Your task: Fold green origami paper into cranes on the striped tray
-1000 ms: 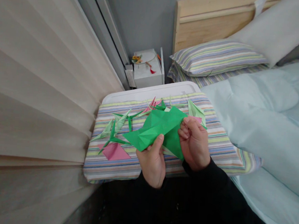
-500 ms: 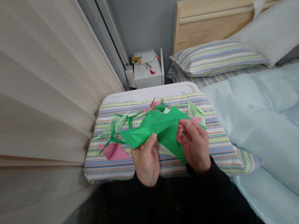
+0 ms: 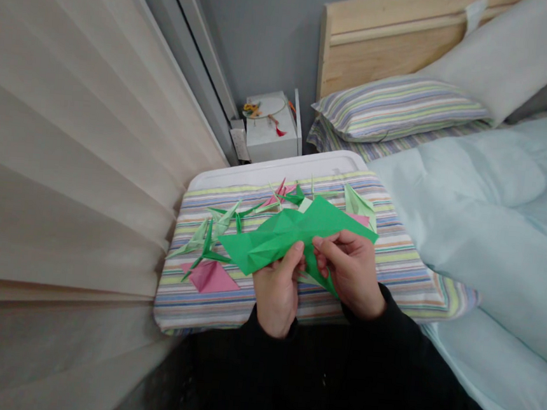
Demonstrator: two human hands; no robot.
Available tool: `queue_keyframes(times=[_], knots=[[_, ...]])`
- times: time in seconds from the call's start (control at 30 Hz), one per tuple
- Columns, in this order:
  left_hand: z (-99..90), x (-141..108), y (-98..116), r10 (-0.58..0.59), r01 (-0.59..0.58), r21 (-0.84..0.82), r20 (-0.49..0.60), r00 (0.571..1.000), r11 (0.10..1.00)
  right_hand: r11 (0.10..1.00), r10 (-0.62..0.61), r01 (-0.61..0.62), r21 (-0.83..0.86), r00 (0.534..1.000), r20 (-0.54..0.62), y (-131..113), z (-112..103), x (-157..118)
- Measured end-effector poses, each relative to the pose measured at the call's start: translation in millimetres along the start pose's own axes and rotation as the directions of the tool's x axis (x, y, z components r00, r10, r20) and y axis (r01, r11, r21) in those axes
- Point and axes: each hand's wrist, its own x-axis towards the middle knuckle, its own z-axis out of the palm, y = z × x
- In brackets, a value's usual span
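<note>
A partly folded sheet of green origami paper [image 3: 278,231], marked with creases, is held above the striped cloth. My left hand [image 3: 280,285] grips its lower edge, thumb on top and fingers underneath. My right hand [image 3: 349,266] pinches the near edge of the paper with thumb and forefinger, just right of the left thumb. Around the sheet lie several folded paper pieces: a dark green one [image 3: 207,250], a light green one [image 3: 227,221], a pink folded piece [image 3: 210,277] on the left, and another light green piece [image 3: 357,203] on the right.
The striped cloth [image 3: 226,306] covers a small white-edged table [image 3: 276,169]. Beyond it stands a white cabinet [image 3: 272,142] with a tasselled cord on top. A curtain [image 3: 91,151] hangs at left; a bed with a pale blue quilt [image 3: 509,187] is at right.
My right hand has moved left along the paper toward my left thumb. My left hand has shifted slightly right, still gripping the sheet, whose near edge looks flatter.
</note>
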Motion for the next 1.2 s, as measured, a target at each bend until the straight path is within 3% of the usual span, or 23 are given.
queue_keyframes(times=[0.53,0.77,0.97,1.07,1.2], knots=[[0.0,0.9,4.3,-0.009,0.009,0.003,0.007,1.000,1.000,0.962,-0.202,0.190,-0.198,0.978,-0.043,1.9,-10.9,0.0],[-6.1,3.7,3.4,-0.017,0.017,-0.016,0.005,1.000,1.000,0.987,-0.151,0.148,-0.061,0.987,-0.062,-1.0,-8.9,-2.8],[-11.8,1.4,4.7,-0.041,0.038,0.033,0.131,0.991,0.999,0.970,-0.145,0.147,-0.193,0.989,0.025,-8.3,-9.2,-5.5],[-15.8,-0.9,5.4,0.006,-0.009,0.020,0.129,0.992,1.000,0.962,-0.162,0.161,-0.220,0.987,0.010,-8.6,-11.6,-7.2],[-21.2,-6.7,11.7,0.169,-0.169,0.006,0.054,0.984,0.986,0.942,-0.210,0.198,-0.272,0.978,-0.014,-10.0,-17.1,-12.3]])
